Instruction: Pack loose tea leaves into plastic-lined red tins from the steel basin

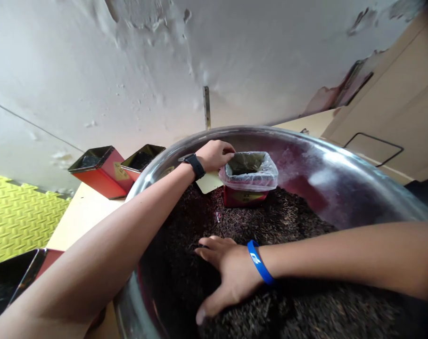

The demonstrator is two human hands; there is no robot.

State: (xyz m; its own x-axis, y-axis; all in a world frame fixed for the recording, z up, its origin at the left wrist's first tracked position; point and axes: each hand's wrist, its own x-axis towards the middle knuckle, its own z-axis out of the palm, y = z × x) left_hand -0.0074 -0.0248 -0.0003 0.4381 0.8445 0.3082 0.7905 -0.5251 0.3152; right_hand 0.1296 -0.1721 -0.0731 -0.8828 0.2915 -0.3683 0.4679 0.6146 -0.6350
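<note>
Nearest, at the lower left, an open-topped tin (28,278) stands outside the basin. The person's right hand (231,268), with a blue wristband (259,262), lies palm down on dark dried leaves (284,214), which look like loose tea. Its fingers are spread and partly sunk; it appears to grip nothing. The leaves cover the floor of a large steel basin (327,174).

Beyond that hand, a red tin (245,197) stands on the leaves inside the basin, a clear plastic liner (249,181) folded over its rim. The left hand (216,155), wearing a black watch (194,165), is curled at the liner's left edge; whether it pinches the film cannot be told. Below it lies a flat gold panel (209,183).

The step in hand looks like gathering leaves beside the lined tin. The next move seems to call for cupped right fingers and a steady liner mouth.

Farther left, 2 more red tins, 1 nearer the mat (108,176) and 1 against the basin (132,174), stand before the peeling wall (129,84).
</note>
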